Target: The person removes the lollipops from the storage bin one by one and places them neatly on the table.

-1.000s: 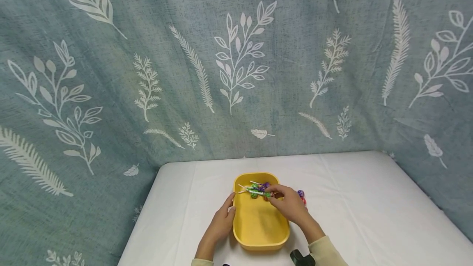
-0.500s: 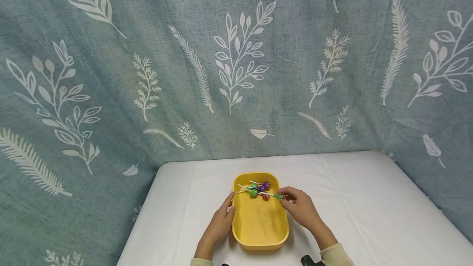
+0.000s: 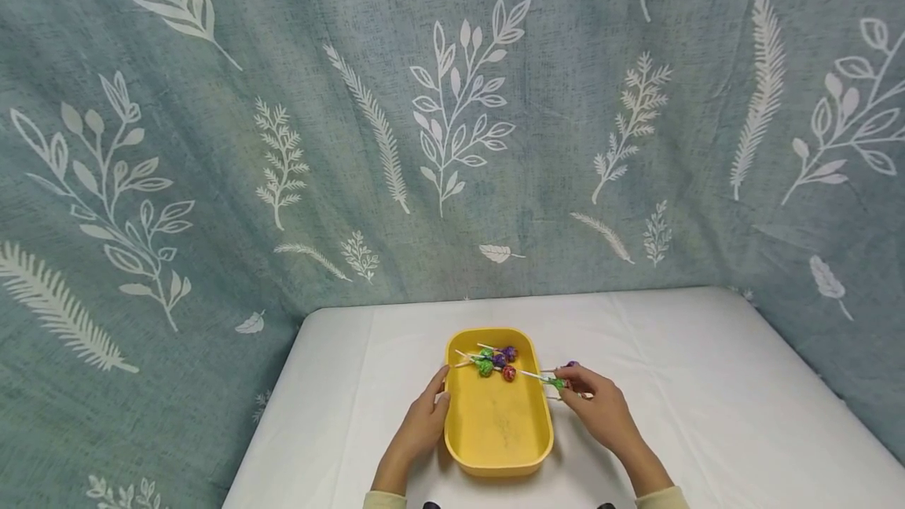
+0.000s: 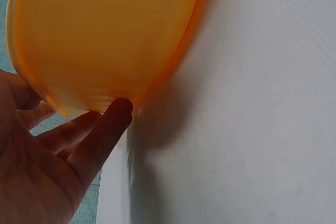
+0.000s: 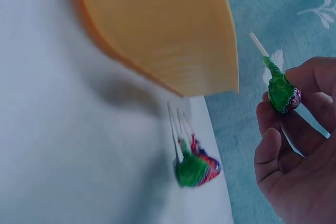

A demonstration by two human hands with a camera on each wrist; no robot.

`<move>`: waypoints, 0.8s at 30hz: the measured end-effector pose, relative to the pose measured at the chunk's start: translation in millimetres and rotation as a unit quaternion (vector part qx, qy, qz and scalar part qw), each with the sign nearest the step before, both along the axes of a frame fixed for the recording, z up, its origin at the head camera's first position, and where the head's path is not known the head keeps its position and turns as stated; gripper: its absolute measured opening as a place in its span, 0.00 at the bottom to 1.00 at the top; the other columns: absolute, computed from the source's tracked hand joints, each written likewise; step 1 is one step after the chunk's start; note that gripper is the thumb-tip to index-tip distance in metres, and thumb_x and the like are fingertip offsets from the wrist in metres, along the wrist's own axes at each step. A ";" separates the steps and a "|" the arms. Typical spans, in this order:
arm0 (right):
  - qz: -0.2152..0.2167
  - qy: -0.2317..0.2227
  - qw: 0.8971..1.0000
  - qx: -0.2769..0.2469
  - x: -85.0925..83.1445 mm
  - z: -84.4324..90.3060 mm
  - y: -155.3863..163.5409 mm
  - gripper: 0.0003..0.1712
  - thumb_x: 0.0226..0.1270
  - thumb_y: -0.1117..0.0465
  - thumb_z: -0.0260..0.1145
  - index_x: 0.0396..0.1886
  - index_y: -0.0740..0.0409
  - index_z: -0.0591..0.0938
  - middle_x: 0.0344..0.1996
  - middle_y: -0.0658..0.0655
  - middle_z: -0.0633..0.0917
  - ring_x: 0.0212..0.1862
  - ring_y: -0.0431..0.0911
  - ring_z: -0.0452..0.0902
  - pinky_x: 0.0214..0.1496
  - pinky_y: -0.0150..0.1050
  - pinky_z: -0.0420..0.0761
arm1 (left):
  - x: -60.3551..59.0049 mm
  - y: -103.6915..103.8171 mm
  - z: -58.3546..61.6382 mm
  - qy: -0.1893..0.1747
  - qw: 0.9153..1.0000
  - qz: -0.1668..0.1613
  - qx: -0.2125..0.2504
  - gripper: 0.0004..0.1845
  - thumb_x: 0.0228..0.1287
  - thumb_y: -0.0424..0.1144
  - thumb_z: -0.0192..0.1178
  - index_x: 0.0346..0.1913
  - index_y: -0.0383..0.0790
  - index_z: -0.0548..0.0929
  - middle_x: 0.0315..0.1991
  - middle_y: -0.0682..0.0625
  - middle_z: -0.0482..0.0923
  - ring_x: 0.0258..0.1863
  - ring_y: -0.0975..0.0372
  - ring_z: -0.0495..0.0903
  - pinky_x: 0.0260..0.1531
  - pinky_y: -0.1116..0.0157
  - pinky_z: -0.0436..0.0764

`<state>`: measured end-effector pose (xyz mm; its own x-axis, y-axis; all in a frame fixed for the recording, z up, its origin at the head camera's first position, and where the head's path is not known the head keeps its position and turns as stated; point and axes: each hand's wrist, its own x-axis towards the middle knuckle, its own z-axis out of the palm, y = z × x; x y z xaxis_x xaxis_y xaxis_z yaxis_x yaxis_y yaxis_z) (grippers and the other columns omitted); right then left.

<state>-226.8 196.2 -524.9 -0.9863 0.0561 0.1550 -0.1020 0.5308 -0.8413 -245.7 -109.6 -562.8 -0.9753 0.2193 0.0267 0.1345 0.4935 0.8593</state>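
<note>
My left hand [image 3: 426, 416] rests against the left side of a yellow tray [image 3: 499, 468]. In the left wrist view its fairly straight fingers [image 4: 107, 135] touch the tray's outer wall. My right hand [image 3: 599, 407], just past the tray's right side, pinches a green-wrapped lollipop [image 5: 282, 92] by its head, the stick pointing away from the palm. Below that, in the right wrist view, several lollipops [image 5: 191, 170] lie bunched on the white table, partly hidden by the hand in the head view. Inside the tray's far end lie green lollipops [image 3: 485, 368], purple lollipops [image 3: 510, 353] and a red one [image 3: 508, 373].
A white-covered table [image 3: 396, 336] extends around the tray. Behind and beside it hangs a blue-green curtain [image 3: 537, 203] with white leaf prints. The tray's raised rim [image 3: 548, 415] stands between the lollipops inside and those outside.
My right hand has carried the green lollipop from above the tray's far end rightward, out past the rim, uncovering the red lollipop inside. The left hand and the tray have stayed put.
</note>
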 end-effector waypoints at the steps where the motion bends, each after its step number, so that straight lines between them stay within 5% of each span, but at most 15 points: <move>1: -0.003 0.000 1.000 -0.001 1.4 -1.4 2.7 0.14 0.64 0.66 0.70 0.49 0.55 0.87 0.45 0.54 0.87 0.47 0.47 0.82 0.49 0.42 0.81 | 0.0 0.0 -0.2 -0.001 1.000 0.000 0.000 0.27 0.81 0.37 0.45 0.79 0.41 0.60 0.66 0.32 0.72 0.66 0.40 0.70 0.65 0.39 0.66; 13: -0.036 -0.053 0.997 0.037 9.8 -22.2 31.7 0.16 0.65 0.64 0.69 0.52 0.59 0.86 0.49 0.61 0.87 0.50 0.58 0.83 0.56 0.61 0.77 | 1.7 -0.9 0.1 0.001 1.000 -0.002 0.000 0.27 0.82 0.37 0.44 0.79 0.41 0.60 0.66 0.31 0.71 0.65 0.41 0.72 0.64 0.40 0.69; 24: -0.027 -0.096 0.993 0.061 10.5 -40.1 39.1 0.15 0.63 0.64 0.71 0.50 0.60 0.86 0.46 0.61 0.87 0.47 0.55 0.84 0.50 0.57 0.82 | 1.9 -1.1 0.0 -0.006 1.000 0.000 -0.001 0.27 0.82 0.38 0.45 0.79 0.43 0.60 0.66 0.32 0.71 0.65 0.41 0.72 0.64 0.39 0.69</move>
<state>-216.3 235.3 -564.9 -0.9944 0.1022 -0.0277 0.0862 0.6303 -0.7716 -243.9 -110.7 -562.8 -0.9754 0.2197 0.0151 0.1247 0.4946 0.8601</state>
